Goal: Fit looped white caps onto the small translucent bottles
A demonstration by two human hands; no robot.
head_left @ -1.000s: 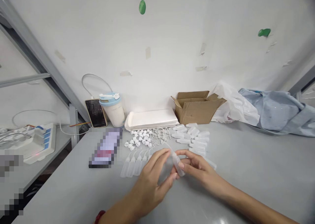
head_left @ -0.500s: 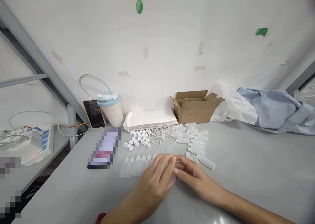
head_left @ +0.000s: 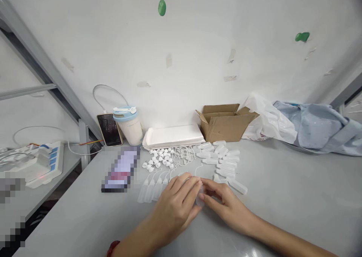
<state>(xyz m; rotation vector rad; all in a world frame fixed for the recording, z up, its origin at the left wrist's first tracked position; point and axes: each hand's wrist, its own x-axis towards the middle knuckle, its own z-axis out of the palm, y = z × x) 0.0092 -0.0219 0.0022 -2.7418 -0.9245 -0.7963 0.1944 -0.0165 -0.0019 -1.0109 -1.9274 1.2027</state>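
Between my two hands, at the front of the table, is a small translucent plastic squeeze bottle (head_left: 199, 199), partly hidden by the fingers. My left hand (head_left: 178, 202) curls over its top and left side. My right hand (head_left: 222, 200) grips it from the right, thumb against its wall. Just left of my left hand lies a row of similar bottles (head_left: 149, 191) with thin bent white strips at their necks. Behind it are scattered white caps (head_left: 160, 158) and a heap of thin white strips (head_left: 184, 156). Several loose bottles (head_left: 226, 166) lie beyond my right hand.
A phone with a blurred screen (head_left: 121, 170) lies at the left. Behind it stand another phone (head_left: 109, 129) on a cable and a lidded cup (head_left: 130, 129). White flat packs (head_left: 174, 135), an open cardboard box (head_left: 226, 128), a plastic bag (head_left: 268, 121) and blue-grey cloth (head_left: 319, 125) line the wall.
My left hand has turned slightly and its thumb has shifted, so more of the bottle shows between the hands. My right hand has barely moved. The view has shifted a little.
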